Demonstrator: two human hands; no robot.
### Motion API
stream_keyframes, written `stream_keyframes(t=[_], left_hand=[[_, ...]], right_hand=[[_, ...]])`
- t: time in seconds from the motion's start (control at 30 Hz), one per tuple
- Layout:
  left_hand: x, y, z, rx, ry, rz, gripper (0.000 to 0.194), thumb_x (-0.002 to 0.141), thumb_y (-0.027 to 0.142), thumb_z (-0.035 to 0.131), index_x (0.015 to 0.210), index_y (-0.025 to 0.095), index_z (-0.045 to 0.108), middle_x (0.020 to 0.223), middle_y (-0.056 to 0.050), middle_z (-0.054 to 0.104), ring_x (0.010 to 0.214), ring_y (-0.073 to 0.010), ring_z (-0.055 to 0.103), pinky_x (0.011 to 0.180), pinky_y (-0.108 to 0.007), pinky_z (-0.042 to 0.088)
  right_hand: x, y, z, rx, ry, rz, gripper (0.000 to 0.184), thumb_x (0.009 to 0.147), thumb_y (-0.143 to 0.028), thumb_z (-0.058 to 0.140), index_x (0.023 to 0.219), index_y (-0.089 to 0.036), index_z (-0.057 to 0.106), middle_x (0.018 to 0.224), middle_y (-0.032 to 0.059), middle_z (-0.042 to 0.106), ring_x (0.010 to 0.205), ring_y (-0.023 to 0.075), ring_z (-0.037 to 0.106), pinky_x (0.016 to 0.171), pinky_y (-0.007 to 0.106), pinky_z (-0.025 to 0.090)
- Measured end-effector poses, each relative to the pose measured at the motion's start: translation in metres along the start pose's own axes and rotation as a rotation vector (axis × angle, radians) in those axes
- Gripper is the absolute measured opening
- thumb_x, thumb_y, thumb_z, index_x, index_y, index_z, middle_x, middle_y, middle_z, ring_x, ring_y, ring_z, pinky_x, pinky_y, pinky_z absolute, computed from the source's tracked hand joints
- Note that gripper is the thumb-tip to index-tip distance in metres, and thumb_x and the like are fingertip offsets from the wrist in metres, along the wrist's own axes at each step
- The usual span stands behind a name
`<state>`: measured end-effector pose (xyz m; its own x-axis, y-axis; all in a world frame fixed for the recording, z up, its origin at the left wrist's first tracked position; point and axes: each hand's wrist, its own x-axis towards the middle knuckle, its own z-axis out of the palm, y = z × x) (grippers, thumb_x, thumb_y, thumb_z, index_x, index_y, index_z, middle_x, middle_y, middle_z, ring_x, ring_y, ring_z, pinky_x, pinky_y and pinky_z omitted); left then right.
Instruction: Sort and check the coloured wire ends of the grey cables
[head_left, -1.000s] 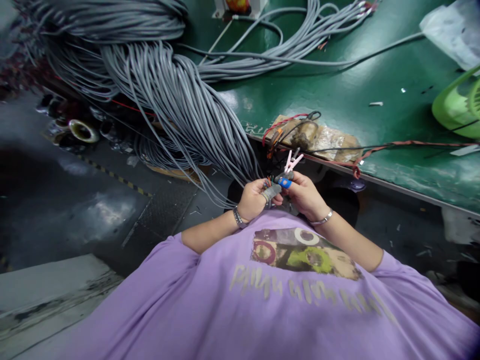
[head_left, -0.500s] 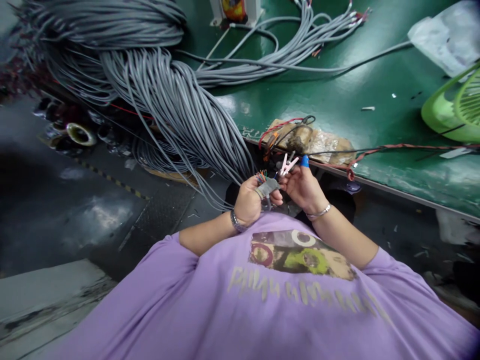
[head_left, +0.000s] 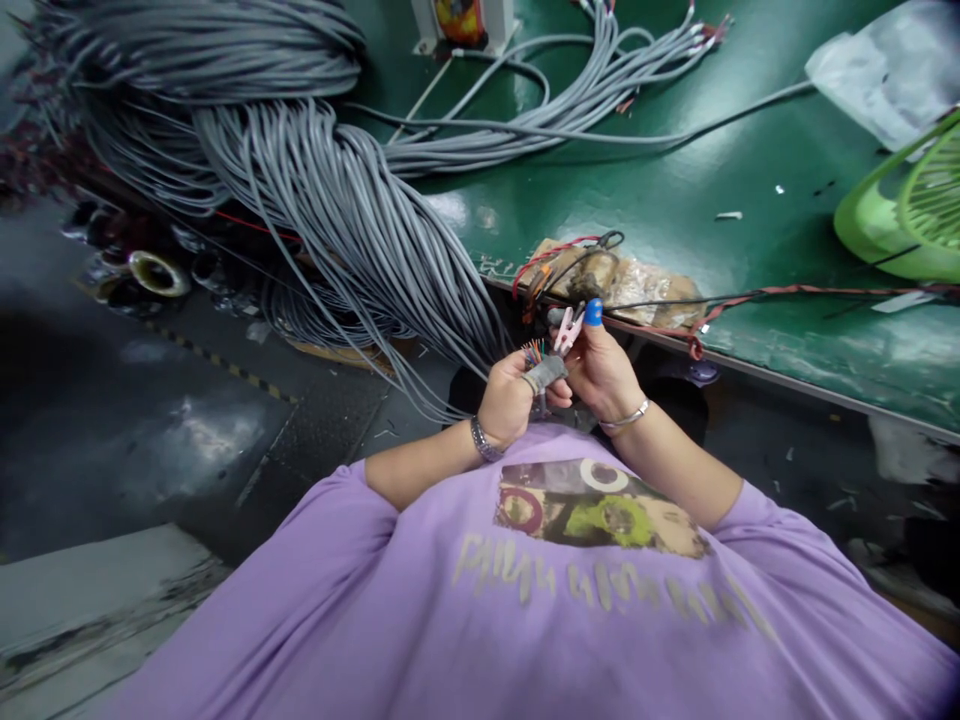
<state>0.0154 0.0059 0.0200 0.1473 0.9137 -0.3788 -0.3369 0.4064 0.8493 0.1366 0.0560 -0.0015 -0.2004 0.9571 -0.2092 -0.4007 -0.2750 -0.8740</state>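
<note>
The left hand was closed around coloured wires just off the near edge of the bench, their tips poking past its fingers, probably so they stood clear. The right hand, with a blue finger cover, was beside a pink clip; whether its fingers pinched anything could not be told. Grey cables draped over that edge, perhaps for slack.
</note>
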Motion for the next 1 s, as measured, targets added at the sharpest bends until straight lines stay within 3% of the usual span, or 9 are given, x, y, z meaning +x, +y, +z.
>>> stream_keyframes(t=[0.13,0.27,0.37,0.6,0.77,0.9,1.0], left_hand=[[0.0,-0.001,-0.001,0.022,0.009,-0.001,0.051,0.063,0.059,0.083,0.077,0.017,0.058,0.057,0.001,0.067,0.047,-0.014,0.064,0.05,-0.025,0.052],[-0.003,-0.002,-0.003,0.038,0.006,0.054,0.05,0.065,0.06,0.081,0.077,0.018,0.058,0.057,0.002,0.066,0.046,-0.0126,0.062,0.049,-0.024,0.051],[-0.006,-0.002,-0.008,0.079,0.017,0.176,0.048,0.069,0.062,0.079,0.076,0.019,0.06,0.059,0.001,0.068,0.049,-0.0126,0.062,0.051,-0.025,0.05],[-0.003,0.013,-0.023,0.525,0.156,0.568,0.028,0.072,0.046,0.081,0.071,0.021,0.067,0.065,-0.002,0.067,0.062,-0.0142,0.061,0.069,-0.029,0.051],[0.009,0.019,-0.025,0.758,0.202,0.685,0.025,0.064,0.032,0.081,0.057,0.024,0.058,0.058,-0.001,0.054,0.064,-0.0167,0.055,0.075,-0.032,0.047],[0.013,0.013,-0.025,0.885,0.136,0.703,0.028,0.066,0.033,0.077,0.055,0.024,0.053,0.059,-0.001,0.051,0.064,-0.0174,0.053,0.076,-0.033,0.045],[0.015,0.008,-0.028,0.963,0.138,0.805,0.03,0.069,0.036,0.074,0.056,0.023,0.051,0.059,-0.001,0.051,0.061,-0.0158,0.051,0.072,-0.032,0.043]], right_hand=[[0.001,0.001,0.0,0.108,0.109,0.031,0.071,0.07,-0.092,0.055,0.084,-0.022,0.061,0.067,0.0017,0.062,0.057,0.0155,0.057,0.051,0.028,0.046],[-0.003,0.001,-0.005,0.093,0.058,0.062,0.073,0.073,-0.095,0.047,0.084,-0.024,0.061,0.074,0.0031,0.065,0.064,0.0175,0.06,0.058,0.03,0.049],[-0.006,0.0,-0.009,0.055,0.023,0.065,0.075,0.074,-0.095,0.041,0.084,-0.024,0.061,0.074,0.0031,0.065,0.063,0.0165,0.059,0.058,0.03,0.049],[-0.011,-0.01,-0.002,0.086,0.007,0.087,0.067,0.077,-0.087,0.055,0.084,-0.021,0.064,0.077,0.0032,0.066,0.06,0.0128,0.056,0.054,0.027,0.045],[-0.012,-0.01,0.0,0.086,0.052,0.061,0.061,0.076,-0.081,0.064,0.083,-0.021,0.062,0.068,-0.0002,0.062,0.055,0.0109,0.05,0.05,0.025,0.042],[-0.01,-0.006,-0.001,0.097,0.076,0.064,0.059,0.077,-0.08,0.064,0.087,-0.021,0.064,0.072,0.0006,0.064,0.063,0.0134,0.056,0.058,0.027,0.045],[-0.008,-0.004,0.001,0.168,0.109,0.069,0.055,0.074,-0.075,0.072,0.088,-0.021,0.067,0.072,-0.0003,0.065,0.066,0.0139,0.059,0.061,0.027,0.046]])
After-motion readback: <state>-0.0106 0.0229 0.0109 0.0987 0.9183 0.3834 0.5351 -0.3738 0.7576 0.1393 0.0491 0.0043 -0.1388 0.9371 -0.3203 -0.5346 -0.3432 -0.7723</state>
